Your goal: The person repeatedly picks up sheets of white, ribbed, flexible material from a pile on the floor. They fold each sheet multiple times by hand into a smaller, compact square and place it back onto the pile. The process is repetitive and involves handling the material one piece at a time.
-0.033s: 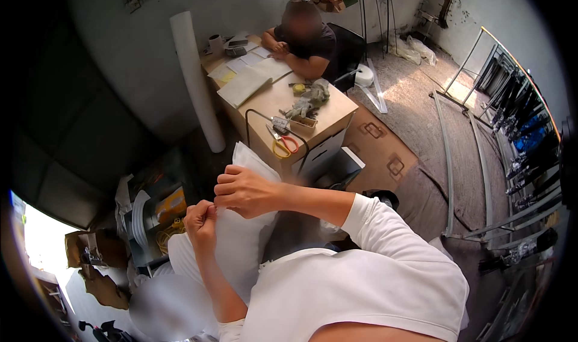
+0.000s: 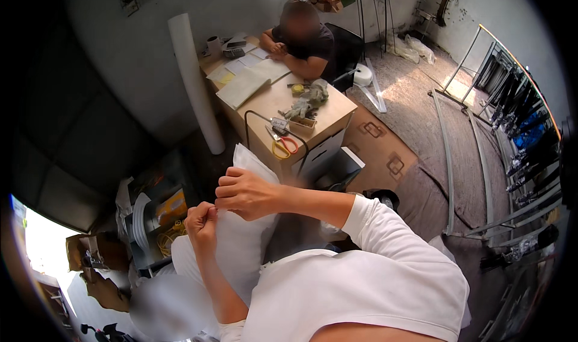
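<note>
A length of soft white sheeting [image 2: 236, 246] hangs in front of me at centre left, its upper corner pointing toward the desk. I cannot tell whether it is a bag or a loose sheet. My left hand [image 2: 201, 223] is closed at its left edge, with the thumb against the curled fingers. Just above and to the right, my right hand [image 2: 244, 193] is closed over the same white material, fingers bent downward. The two hands meet near the left hand's thumb. Whatever is pinched between the fingertips is hidden.
Beyond my hands stands a desk [image 2: 333, 114] with papers, scissors [image 2: 281, 143] and gloves. A person [image 2: 307, 44] sits behind it. A white roll [image 2: 195, 83] leans on the wall. Metal racks [image 2: 481, 161] line the right; cardboard boxes [image 2: 99, 252] lie lower left.
</note>
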`<state>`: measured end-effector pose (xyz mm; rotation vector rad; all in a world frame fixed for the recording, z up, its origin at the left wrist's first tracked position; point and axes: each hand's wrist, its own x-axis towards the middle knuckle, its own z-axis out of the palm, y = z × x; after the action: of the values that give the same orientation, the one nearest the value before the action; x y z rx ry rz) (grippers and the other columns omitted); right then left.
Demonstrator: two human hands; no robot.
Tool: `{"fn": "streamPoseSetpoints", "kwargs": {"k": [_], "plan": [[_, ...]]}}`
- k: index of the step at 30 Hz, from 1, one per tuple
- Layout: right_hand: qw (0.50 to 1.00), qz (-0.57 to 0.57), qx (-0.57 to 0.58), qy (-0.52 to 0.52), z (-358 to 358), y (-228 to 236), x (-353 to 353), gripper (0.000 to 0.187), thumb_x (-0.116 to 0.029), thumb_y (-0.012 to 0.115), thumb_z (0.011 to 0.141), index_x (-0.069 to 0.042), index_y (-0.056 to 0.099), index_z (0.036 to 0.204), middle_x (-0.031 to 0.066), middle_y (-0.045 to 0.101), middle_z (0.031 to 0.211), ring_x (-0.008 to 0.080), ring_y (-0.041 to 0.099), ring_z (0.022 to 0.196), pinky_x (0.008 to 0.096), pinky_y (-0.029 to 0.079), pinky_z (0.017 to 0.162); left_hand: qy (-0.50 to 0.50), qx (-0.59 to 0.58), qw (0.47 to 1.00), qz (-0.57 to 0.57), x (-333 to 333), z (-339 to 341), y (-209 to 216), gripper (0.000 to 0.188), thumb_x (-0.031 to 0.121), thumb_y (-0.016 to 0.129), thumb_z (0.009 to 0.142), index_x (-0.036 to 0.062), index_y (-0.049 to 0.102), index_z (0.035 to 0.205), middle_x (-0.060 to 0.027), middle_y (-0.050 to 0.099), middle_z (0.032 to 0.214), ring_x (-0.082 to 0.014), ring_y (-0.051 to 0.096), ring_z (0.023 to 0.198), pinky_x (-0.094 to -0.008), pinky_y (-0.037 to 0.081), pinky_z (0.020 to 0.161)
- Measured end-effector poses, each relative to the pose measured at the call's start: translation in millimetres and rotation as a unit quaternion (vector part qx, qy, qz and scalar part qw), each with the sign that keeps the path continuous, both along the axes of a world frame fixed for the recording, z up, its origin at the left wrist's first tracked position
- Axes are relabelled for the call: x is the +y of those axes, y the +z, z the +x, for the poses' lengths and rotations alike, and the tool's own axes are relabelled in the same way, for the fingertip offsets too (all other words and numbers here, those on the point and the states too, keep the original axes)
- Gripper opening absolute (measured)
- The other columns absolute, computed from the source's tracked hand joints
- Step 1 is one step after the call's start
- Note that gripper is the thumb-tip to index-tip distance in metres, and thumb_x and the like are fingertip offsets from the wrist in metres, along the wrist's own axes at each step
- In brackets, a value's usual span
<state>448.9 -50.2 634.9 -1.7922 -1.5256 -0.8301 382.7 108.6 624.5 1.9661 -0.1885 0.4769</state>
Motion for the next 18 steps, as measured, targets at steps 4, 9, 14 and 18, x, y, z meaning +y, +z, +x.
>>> {"fn": "streamPoseSetpoints", "kwargs": {"k": [4,9,14,18], "plan": [[0.998,0.040,-0.020,-0.032,-6.8,-5.0,-2.4,0.018,-0.003,0.062,0.057,-0.008,0.052,0.070,-0.0001,0.040,0.065,0.0166,0.040,0.063,0.0287,0.032,0.060,-0.063,0.020,0.996,-0.055,1.0,3.8,-3.1,0.012,0.008,0.055,0.080,0.0018,0.055,0.070,0.0007,0.043,0.061,-0.0080,0.037,0.059,-0.0228,0.028,0.053],[0.996,0.040,-0.036,-0.078,-22.6,-12.4,-5.2,0.017,-0.003,0.061,0.059,-0.008,0.053,0.072,0.0000,0.037,0.064,0.0158,0.039,0.063,0.0279,0.031,0.060,-0.093,0.071,0.985,-0.123,7.2,7.8,-1.2,0.020,0.012,0.051,0.085,0.0040,0.052,0.066,0.0024,0.042,0.058,-0.0053,0.034,0.056,-0.0198,0.025,0.051],[0.983,-0.163,0.054,-0.072,-48.8,-44.5,-38.0,0.015,-0.006,0.062,0.056,-0.011,0.052,0.065,-0.0022,0.045,0.069,0.0150,0.044,0.074,0.0286,0.030,0.070,0.074,-0.060,0.995,-0.015,70.7,16.2,-3.9,0.024,0.016,0.049,0.087,0.0055,0.051,0.066,0.0027,0.042,0.057,-0.0046,0.034,0.054,-0.0187,0.025,0.049],[0.870,-0.405,0.231,-0.161,-65.3,-148.3,-124.8,0.006,-0.017,0.062,0.060,-0.016,0.056,0.062,-0.0022,0.050,0.070,0.0151,0.048,0.079,0.0326,0.029,0.072,0.235,-0.136,0.962,0.040,183.5,-8.7,-4.0,0.021,0.015,0.047,0.088,0.0009,0.054,0.074,-0.0005,0.048,0.064,-0.0108,0.043,0.060,-0.0223,0.037,0.057]]}}
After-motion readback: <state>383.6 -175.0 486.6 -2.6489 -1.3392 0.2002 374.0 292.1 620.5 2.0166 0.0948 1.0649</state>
